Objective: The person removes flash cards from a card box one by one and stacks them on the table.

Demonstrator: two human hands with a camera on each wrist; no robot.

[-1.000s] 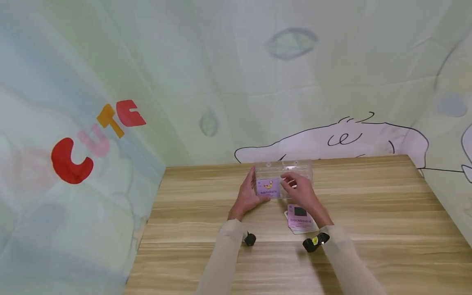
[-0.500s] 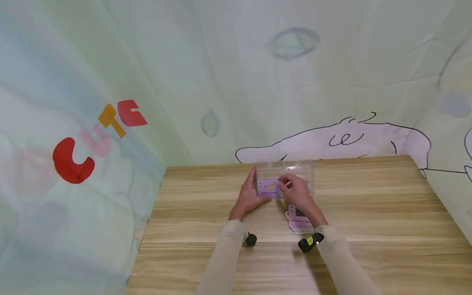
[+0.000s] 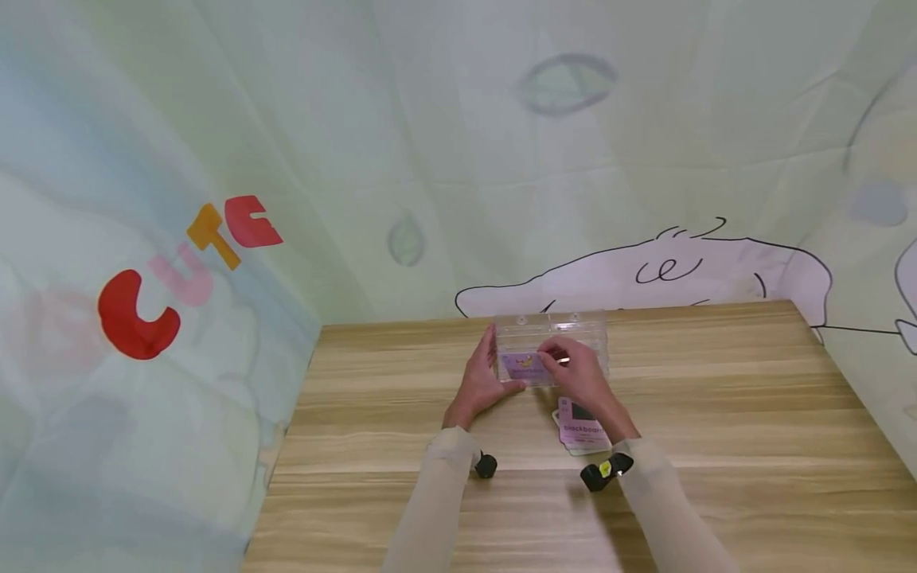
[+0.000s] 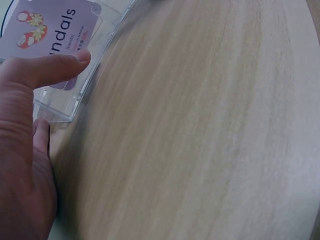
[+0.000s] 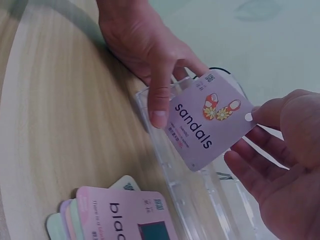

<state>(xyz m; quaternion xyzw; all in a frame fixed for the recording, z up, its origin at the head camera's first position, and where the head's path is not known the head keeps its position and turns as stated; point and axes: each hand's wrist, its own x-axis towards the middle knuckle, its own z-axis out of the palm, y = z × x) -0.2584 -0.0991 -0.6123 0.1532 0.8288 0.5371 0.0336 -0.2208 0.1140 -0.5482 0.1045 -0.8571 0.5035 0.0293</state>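
A clear plastic holder (image 3: pixel 550 328) with two side-by-side sections stands near the table's back edge. My left hand (image 3: pixel 481 386) grips its left end, the thumb (image 4: pixel 60 67) across the front and the other fingers partly hidden behind. In the left section sits a purple flashcard (image 5: pixel 200 130) reading "sandals", with a drawing of red sandals. My right hand (image 3: pixel 576 370) pinches that card's upper right corner, where a round hole shows beside the thumb in the right wrist view. Whether the card's lower edge touches the holder's floor I cannot tell.
A loose stack of flashcards (image 3: pixel 580 426), topped by a pink "blackboard" card, lies on the wooden table (image 3: pixel 394 422) in front of the holder, partly under my right forearm. A printed curtain (image 3: pixel 458 199) hangs right behind the table's back edge.
My right hand has moved slightly left onto the sandals card's corner. The card's top edge now sits a little lower in the head view. My left hand has stayed on the holder.
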